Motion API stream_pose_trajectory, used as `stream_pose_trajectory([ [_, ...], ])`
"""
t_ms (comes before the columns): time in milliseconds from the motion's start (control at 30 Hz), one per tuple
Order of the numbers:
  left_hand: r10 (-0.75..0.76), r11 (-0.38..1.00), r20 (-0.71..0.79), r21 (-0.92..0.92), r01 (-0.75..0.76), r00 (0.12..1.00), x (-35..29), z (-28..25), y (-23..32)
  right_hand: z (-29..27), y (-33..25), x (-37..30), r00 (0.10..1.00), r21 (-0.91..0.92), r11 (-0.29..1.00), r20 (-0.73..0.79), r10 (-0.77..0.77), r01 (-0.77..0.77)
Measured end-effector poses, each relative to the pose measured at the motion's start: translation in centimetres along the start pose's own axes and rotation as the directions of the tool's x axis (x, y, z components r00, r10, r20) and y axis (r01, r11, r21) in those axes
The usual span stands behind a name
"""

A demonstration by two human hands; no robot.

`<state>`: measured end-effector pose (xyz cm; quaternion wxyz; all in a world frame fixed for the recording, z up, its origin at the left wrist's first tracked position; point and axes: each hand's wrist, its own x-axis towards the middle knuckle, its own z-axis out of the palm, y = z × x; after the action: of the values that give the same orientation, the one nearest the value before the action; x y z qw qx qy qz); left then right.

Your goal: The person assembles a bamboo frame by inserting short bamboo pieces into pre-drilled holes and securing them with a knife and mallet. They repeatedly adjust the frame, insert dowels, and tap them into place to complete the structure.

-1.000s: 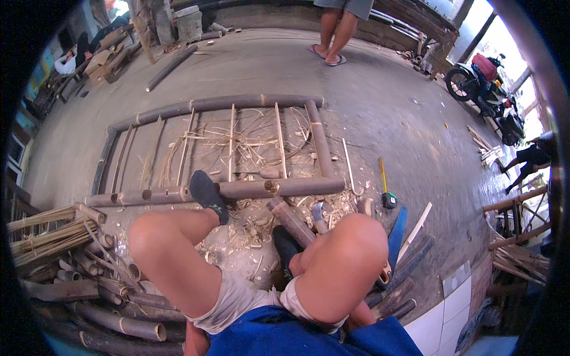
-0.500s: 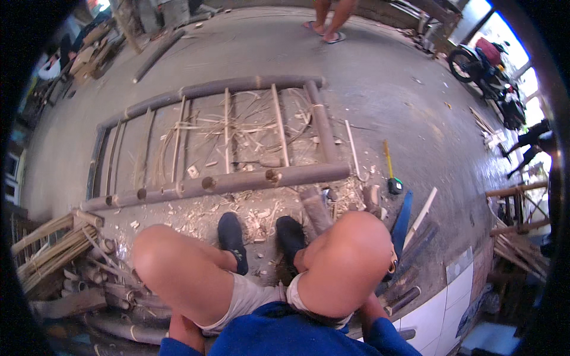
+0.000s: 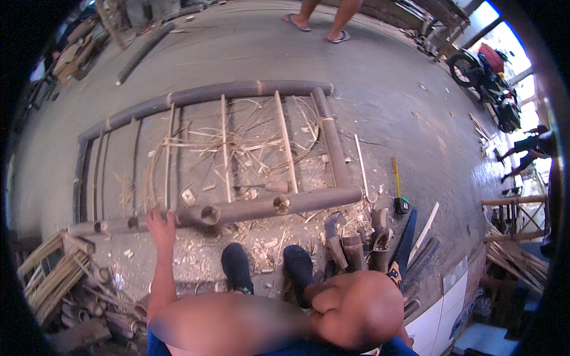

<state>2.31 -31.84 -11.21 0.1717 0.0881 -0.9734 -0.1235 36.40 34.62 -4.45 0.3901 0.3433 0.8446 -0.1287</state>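
My left hand point(image 3: 160, 228) reaches forward to the near pole of a bamboo frame point(image 3: 249, 210), its fingers over the top of the pole and the thumb apart on the right. That pole lies flat on the floor and has several round holes cut along its upper side. Thin bamboo slats point(image 3: 225, 148) cross from it to the far pole. Inside the frame lies a chisel-like tool with a wooden handle point(image 3: 276, 186), among curled bamboo strips point(image 3: 237, 142). My right hand is hidden, behind my right knee at the lower right.
Right of my feet, a hooked knife point(image 3: 335, 240) leans among bamboo offcuts point(image 3: 354, 249). Beyond are a handsaw point(image 3: 407, 237) and a tape measure point(image 3: 401, 205) partly drawn out. Bamboo bundles point(image 3: 56, 279) stand at left. Another person's feet point(image 3: 338, 35) are at the far side; a motorbike point(image 3: 487, 77) is parked right.
My left arm has come up from beside my leg, and the hand is now on the near pole. The view has shifted. The other person's feet have stepped apart.
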Motion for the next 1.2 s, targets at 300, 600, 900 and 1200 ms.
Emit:
stream_pose_trajectory([
  [300, -0.275, 0.937, 0.501, -0.050, 0.345, 0.821, 7.8, 5.5, 0.8, -13.0, -28.1, 7.8, 0.598, -0.063, 0.686, -0.439, -0.671, 0.724],
  [600, -0.294, 0.934, 0.482, -0.039, 0.356, 0.825, 8.2, 3.0, 3.4, -15.1, -43.7, 9.3, 0.488, 0.130, 0.471, -0.175, -0.855, 0.873],
  [900, -0.227, 0.892, 0.548, -0.215, 0.398, 0.805, 4.9, 0.2, 11.8, -12.6, -51.7, 13.6, 0.588, 0.377, 0.489, -0.217, -0.779, 0.787],
  [1200, -0.175, 0.891, 0.712, -0.181, 0.418, 0.681, 5.6, -1.1, 7.6, -9.3, -53.1, 13.9, 0.773, 0.908, 0.390, 0.133, -0.620, 0.156],
])
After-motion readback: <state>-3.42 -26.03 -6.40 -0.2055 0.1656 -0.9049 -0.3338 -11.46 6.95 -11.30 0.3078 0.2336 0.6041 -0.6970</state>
